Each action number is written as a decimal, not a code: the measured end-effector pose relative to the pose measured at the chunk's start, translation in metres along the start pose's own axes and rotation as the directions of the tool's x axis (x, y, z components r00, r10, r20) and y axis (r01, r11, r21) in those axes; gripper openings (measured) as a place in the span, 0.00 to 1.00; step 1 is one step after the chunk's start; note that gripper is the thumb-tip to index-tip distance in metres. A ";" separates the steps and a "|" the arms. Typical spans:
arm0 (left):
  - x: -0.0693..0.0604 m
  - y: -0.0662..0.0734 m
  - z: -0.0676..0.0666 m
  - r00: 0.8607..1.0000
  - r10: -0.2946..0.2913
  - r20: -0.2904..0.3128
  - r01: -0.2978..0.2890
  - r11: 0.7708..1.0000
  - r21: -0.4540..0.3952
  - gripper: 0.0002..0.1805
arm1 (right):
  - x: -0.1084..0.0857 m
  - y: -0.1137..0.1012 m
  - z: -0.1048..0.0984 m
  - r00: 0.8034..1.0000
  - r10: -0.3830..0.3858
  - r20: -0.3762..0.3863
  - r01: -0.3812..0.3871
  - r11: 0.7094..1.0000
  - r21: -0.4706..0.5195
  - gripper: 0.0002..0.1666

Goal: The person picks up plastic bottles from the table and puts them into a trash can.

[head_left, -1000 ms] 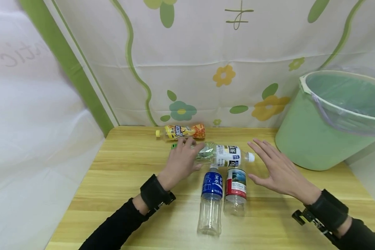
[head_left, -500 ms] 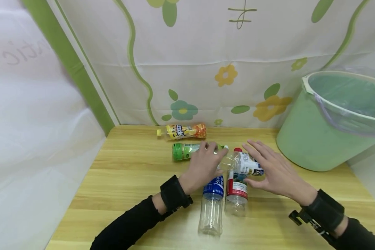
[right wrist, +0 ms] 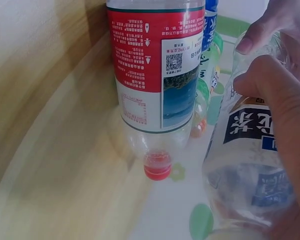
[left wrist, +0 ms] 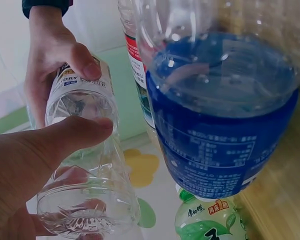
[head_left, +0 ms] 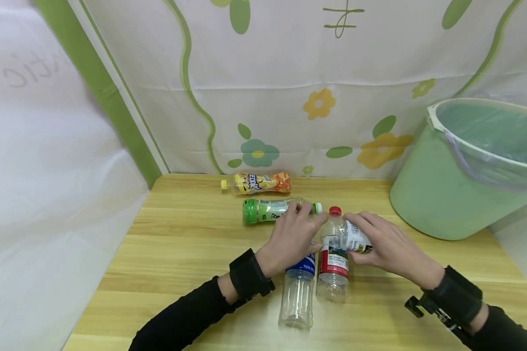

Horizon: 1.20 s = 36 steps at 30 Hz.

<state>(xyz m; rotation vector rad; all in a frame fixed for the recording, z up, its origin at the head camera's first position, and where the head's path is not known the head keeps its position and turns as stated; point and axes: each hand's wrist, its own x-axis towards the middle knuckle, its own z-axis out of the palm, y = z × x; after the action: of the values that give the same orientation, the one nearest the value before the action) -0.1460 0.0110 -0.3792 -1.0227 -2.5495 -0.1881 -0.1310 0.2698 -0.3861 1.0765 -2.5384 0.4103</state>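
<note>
Both hands hold one clear plastic bottle with a white label [head_left: 355, 237], lifted above the other bottles. My left hand [head_left: 292, 239] grips its bare ribbed end, thumb on the near side and fingers behind, as the left wrist view shows. My right hand [head_left: 388, 241] has thumb and fingers curled around the label; the cap end is mostly hidden by this hand in the head view. Below lies a red-capped bottle with a red label [head_left: 334, 263]. Beside it, a blue-labelled bottle [head_left: 297, 297] is partly covered by the left hand.
A green bottle [head_left: 265, 210] lies sideways behind the left hand. Farther back is a yellow-capped bottle with an orange label [head_left: 263, 183]. At the right stands a pale green bin [head_left: 452, 190] lined with a clear bag. A patterned cloth [head_left: 263, 87] hangs behind the wooden table [head_left: 171, 273].
The white-labelled bottle has moved right and toward me, swinging off the green bottle. My left hand followed it rightward. My right hand, spread before, has closed around the label.
</note>
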 end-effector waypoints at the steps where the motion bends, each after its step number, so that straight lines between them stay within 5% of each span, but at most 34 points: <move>1: 0.000 0.000 0.000 1.000 0.007 0.000 -0.007 1.000 0.005 0.38 | 0.000 0.000 0.000 1.000 0.001 0.004 -0.001 1.000 -0.002 0.48; 12: -0.006 -0.006 0.004 0.997 0.071 -0.018 -0.071 0.997 0.006 0.37 | -0.001 -0.001 0.002 0.999 0.019 0.029 -0.019 1.000 -0.001 0.49; 22: -0.018 -0.020 -0.004 0.996 0.078 0.039 -0.075 0.996 -0.056 0.39 | -0.006 0.003 0.002 1.000 0.007 0.001 -0.007 1.000 0.001 0.49; 36: -0.043 -0.060 -0.024 0.998 -0.058 0.031 0.061 0.993 -0.103 0.42 | -0.015 0.007 0.001 0.995 0.099 0.030 -0.098 0.995 -0.021 0.48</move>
<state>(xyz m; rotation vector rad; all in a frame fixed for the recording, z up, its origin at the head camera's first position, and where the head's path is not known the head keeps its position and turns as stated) -0.1517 -0.0668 -0.3735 -0.9943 -2.6216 -0.3277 -0.1271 0.2833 -0.3944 0.9608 -2.6248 0.3973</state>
